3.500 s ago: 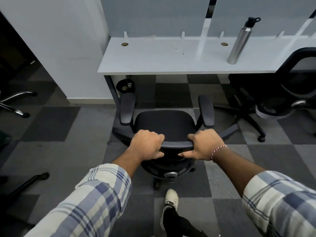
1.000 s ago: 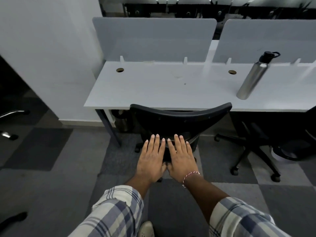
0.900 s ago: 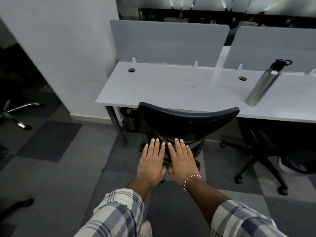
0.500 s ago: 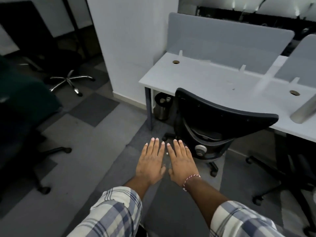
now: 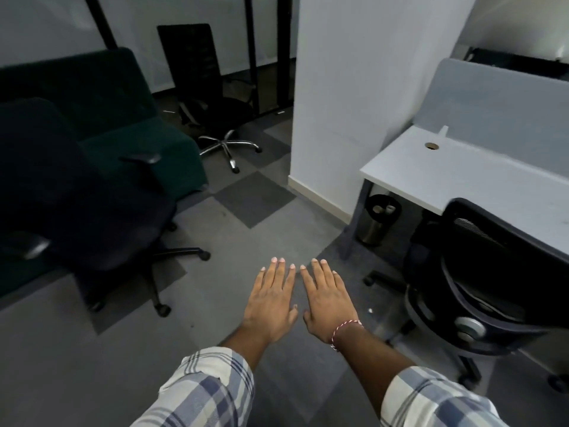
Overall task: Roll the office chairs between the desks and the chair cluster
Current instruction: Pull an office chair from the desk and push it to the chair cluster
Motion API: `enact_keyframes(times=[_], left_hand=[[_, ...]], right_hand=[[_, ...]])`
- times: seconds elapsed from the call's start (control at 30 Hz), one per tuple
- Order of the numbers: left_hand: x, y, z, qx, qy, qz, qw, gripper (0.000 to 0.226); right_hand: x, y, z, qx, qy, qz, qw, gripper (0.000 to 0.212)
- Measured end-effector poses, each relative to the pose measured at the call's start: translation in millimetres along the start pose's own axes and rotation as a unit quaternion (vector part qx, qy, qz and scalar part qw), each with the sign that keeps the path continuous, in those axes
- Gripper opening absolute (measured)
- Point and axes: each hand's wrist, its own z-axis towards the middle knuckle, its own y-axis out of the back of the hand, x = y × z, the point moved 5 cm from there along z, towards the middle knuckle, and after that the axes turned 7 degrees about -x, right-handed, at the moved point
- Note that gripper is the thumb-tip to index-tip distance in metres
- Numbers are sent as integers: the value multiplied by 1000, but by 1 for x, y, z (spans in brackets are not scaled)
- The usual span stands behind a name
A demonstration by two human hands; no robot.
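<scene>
Low centre of the frame, I see the left hand [image 5: 271, 300] and right hand [image 5: 326, 298] flat side by side, fingers straight, holding nothing; free for another chair, I judge. At lower right a black chair [image 5: 492, 263] sits tucked against the white desk [image 5: 462, 174], apparently parked. At left an office chair [image 5: 92, 217] stands before the green sofa [image 5: 129, 140]. A third chair [image 5: 191, 63] waits upper centre.

Your 1 view, worn on your head, faces forward and down, near your left hand [image 5: 271, 300] and right hand [image 5: 328, 303], desk [image 5: 462, 174] at right.
</scene>
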Motion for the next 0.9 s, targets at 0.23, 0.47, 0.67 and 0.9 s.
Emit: enact_keyframes(times=[0.23, 0.47, 0.67, 0.9], left_hand=[[148, 22, -10, -4, 70, 14, 997, 86], [264, 32, -11, -16, 151, 30, 988, 84], [373, 30, 11, -16, 225, 49, 973, 84], [485, 43, 30, -27, 308, 42, 950, 82]], right_hand=[[132, 0, 99, -5, 62, 47, 997, 85], [219, 0, 185, -2, 134, 45, 990, 87], [293, -15, 283, 14, 202, 41, 978, 89], [379, -16, 383, 20, 290, 56, 955, 92]])
